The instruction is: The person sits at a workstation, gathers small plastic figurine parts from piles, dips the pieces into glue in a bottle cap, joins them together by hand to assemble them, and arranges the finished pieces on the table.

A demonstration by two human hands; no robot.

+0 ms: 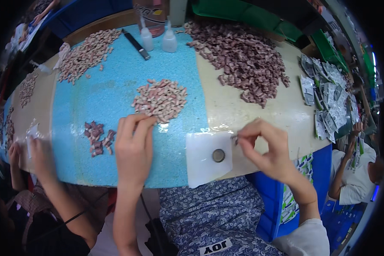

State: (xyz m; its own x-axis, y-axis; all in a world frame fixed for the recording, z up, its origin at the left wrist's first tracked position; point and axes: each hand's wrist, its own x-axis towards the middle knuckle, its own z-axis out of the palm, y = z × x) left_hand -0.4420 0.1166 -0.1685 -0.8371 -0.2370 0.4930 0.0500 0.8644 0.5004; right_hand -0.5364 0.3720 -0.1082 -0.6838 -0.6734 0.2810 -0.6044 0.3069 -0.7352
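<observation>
My left hand (134,147) is at the near edge of a heap of small cream-and-pink curved pieces (161,99) on the blue mat. Its thumb and fingers come together there, and whatever is between them is hidden. My right hand (266,147) pinches a small dark piece between thumb and fingertips, just off the right edge of a white sheet (198,164). A round metal bottle cap (218,155) lies on that sheet. Left of my left hand is a small cluster of dark purple-brown pieces (97,138).
A large heap of dark marbled pieces (251,64) covers the far right. Farther back stand two squeeze bottles (170,41) beside a black-handled tool (136,45). Silvery packets (328,94) pile up at the right edge. A co-worker's hand (42,155) works on the left.
</observation>
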